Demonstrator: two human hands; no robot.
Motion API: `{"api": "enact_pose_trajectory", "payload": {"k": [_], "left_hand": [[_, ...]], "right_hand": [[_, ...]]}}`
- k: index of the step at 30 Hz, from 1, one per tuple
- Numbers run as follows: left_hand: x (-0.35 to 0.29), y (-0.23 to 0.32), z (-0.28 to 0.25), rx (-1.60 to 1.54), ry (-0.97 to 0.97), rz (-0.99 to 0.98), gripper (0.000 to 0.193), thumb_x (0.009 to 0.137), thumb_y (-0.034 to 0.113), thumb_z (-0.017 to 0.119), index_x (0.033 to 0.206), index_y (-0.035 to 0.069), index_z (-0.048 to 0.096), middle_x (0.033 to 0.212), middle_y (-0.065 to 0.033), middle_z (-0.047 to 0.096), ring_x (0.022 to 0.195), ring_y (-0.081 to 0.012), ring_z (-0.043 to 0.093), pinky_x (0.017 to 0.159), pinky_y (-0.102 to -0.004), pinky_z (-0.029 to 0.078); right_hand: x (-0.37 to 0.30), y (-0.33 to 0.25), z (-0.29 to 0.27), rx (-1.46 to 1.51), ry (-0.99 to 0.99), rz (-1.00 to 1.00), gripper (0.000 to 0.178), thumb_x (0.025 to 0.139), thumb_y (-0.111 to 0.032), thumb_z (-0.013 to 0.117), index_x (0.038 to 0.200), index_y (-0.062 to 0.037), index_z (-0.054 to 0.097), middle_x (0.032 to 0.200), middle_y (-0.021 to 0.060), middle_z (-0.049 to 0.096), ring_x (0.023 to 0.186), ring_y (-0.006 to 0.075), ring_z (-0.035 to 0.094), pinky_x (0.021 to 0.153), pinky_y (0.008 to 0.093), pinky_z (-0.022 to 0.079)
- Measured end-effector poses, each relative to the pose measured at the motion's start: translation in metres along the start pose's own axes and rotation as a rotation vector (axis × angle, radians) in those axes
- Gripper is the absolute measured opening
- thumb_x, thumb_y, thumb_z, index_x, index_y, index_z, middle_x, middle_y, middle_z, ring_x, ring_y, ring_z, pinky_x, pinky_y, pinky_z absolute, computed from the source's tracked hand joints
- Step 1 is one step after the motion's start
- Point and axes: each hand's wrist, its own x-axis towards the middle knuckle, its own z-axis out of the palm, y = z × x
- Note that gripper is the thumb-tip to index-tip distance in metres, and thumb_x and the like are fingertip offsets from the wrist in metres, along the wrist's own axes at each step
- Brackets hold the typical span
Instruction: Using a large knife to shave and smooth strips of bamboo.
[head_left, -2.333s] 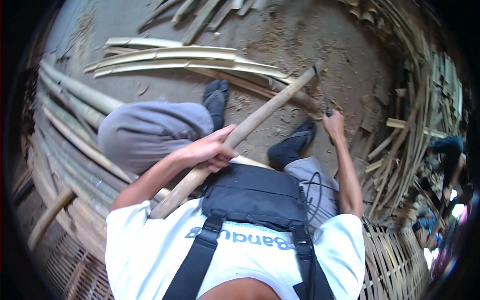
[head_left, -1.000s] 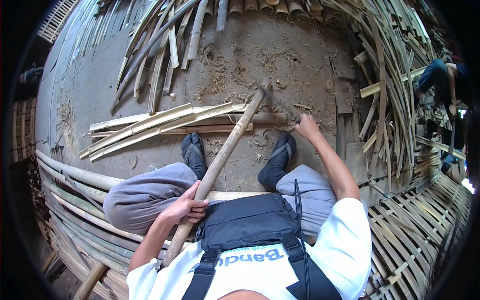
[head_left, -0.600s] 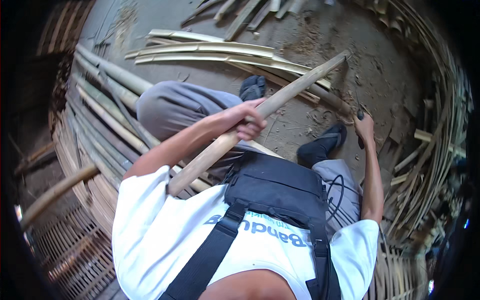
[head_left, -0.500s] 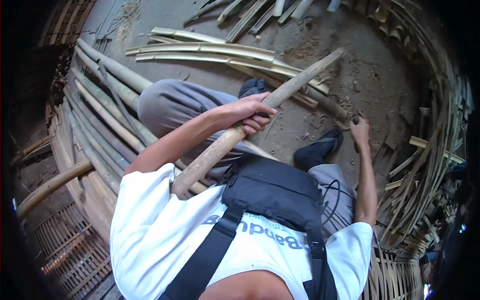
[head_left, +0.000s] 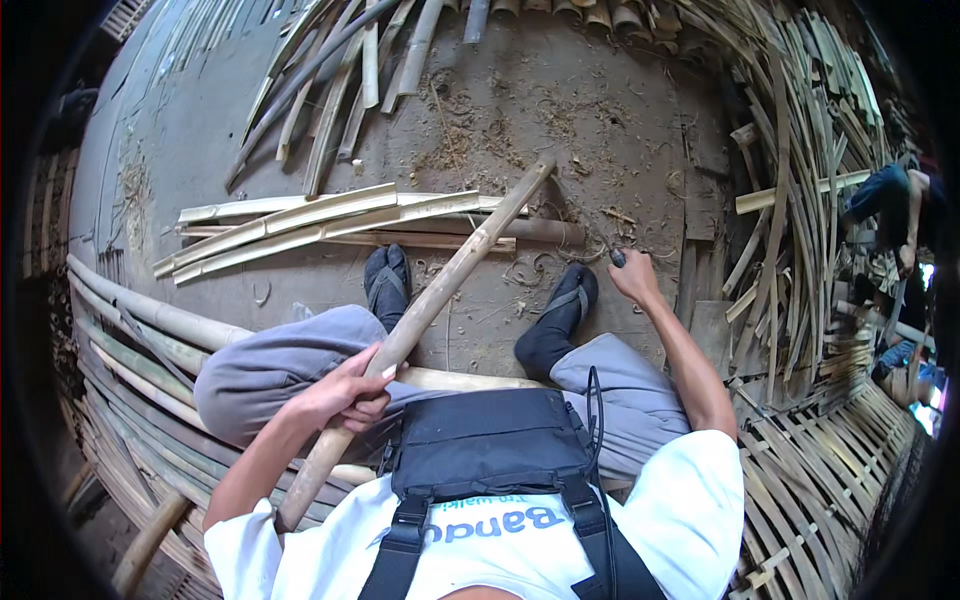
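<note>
My left hand point(head_left: 350, 395) is closed round a long pale wooden pole point(head_left: 440, 285). This pole slants from beside my left side up and away to the right, over the floor beyond my feet. Out to the right, past my right foot point(head_left: 557, 320), my right hand point(head_left: 636, 278) grips a tool with a dark handle point(head_left: 617, 257); its working end is too thin and blurred to make out. Split bamboo strips point(head_left: 300, 225) and a darker round length of bamboo point(head_left: 555, 232) lie beyond my left foot point(head_left: 388, 285), partly behind the pole.
Long bamboo poles point(head_left: 150, 300) are stacked at my left. More split bamboo point(head_left: 350, 90) lies at the far side, and shavings point(head_left: 460, 140) litter the floor. A heap of thin strips point(head_left: 790, 190) and a slatted bamboo panel point(head_left: 800, 490) stand at right, near another person point(head_left: 905, 205).
The view has swung to the right and up, showing more floor and another person. My left hand has come nearer my body with the pole. The right hand still grips the dark handle.
</note>
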Motion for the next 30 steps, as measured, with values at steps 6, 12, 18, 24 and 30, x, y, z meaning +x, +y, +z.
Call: {"api": "enact_pose_trajectory", "payload": {"k": [6,12,18,24,30], "left_hand": [[0.004,0.018,0.014,-0.027,0.073,-0.017,0.027,0.102,0.014,0.043,0.129,0.016,0.039,0.057,0.0047,0.027,0.043,-0.0037,0.022,0.038,-0.0206,0.021],[0.006,0.021,0.005,-0.089,0.072,-0.018,0.030,0.099,0.010,0.046,0.128,0.015,0.040,0.058,0.0046,0.027,0.043,-0.0034,0.022,0.038,-0.0205,0.020],[0.005,0.023,0.009,-0.061,0.083,-0.087,0.023,0.101,0.013,0.045,0.124,0.016,0.042,0.061,0.0052,0.029,0.046,-0.0031,0.024,0.039,-0.0205,0.021],[0.009,0.023,0.005,-0.014,0.070,-0.074,0.018,0.101,0.016,0.046,0.119,0.014,0.044,0.060,0.0058,0.028,0.046,-0.0029,0.024,0.039,-0.0206,0.020],[0.013,0.016,-0.003,-0.064,-0.003,-0.065,0.020,0.101,0.018,0.046,0.121,0.013,0.044,0.059,0.0060,0.026,0.044,-0.0029,0.022,0.038,-0.0207,0.021]], "right_hand": [[0.012,0.027,0.018,0.076,-0.039,0.146,0.029,0.073,-0.025,0.060,0.080,0.0030,0.064,0.079,0.0285,0.065,0.077,0.0424,0.066,0.070,0.0471,0.051],[-0.005,0.012,0.020,0.599,-0.194,0.391,0.020,0.075,-0.018,0.062,0.078,0.0023,0.060,0.062,0.0190,0.060,0.049,0.0308,0.055,0.055,0.0438,0.047],[0.024,-0.018,0.005,0.066,0.101,-0.114,0.021,0.074,-0.020,0.062,0.084,-0.0013,0.064,0.074,0.0242,0.065,0.072,0.0426,0.064,0.067,0.0468,0.052],[0.095,0.000,0.011,-0.205,0.056,0.019,0.024,0.073,-0.018,0.059,0.089,-0.0004,0.065,0.086,0.0285,0.065,0.087,0.0431,0.064,0.078,0.0506,0.051],[0.096,0.023,0.040,0.041,0.028,-0.038,0.024,0.073,-0.017,0.059,0.084,0.0039,0.066,0.086,0.0291,0.065,0.087,0.0443,0.064,0.078,0.0496,0.051]]}}
